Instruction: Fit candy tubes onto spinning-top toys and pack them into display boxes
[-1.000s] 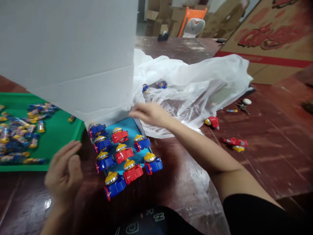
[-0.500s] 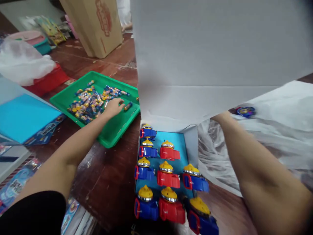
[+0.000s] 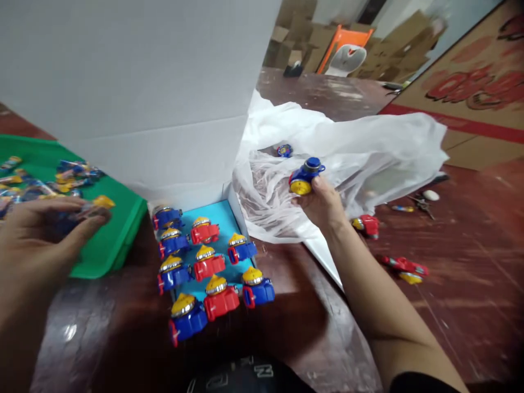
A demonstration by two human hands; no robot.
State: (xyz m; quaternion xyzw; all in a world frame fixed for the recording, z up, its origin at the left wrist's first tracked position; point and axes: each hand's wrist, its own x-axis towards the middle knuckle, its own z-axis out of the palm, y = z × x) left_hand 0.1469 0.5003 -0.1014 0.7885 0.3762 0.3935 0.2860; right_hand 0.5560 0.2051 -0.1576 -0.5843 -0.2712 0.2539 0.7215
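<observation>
My left hand (image 3: 41,240), at the left edge, is closed on a small candy tube (image 3: 103,202); its yellow end sticks out past the fingertips and the rest is blurred. Below that hand lies a green tray (image 3: 123,218) with several such tubes. My right hand (image 3: 325,204) grips a blue toy (image 3: 311,170) with a yellow dome, held above white plastic sheeting (image 3: 368,139). Between my hands stands an open white box (image 3: 164,142) with a light blue inside. Rows of blue toys (image 3: 189,319) and red toys (image 3: 221,300) with yellow domes fill much of it.
Another blue toy (image 3: 284,150) lies in the sheeting. On the reddish-brown floor at the right are a red toy (image 3: 368,225) and a second one (image 3: 405,267). A large cardboard box (image 3: 470,93) stands at the upper right, with an orange chair (image 3: 352,37) farther back.
The view has swung right. My left hand has lifted out of the tray with a tube. My right hand, earlier hidden behind the box lid, has come into sight holding a blue toy.
</observation>
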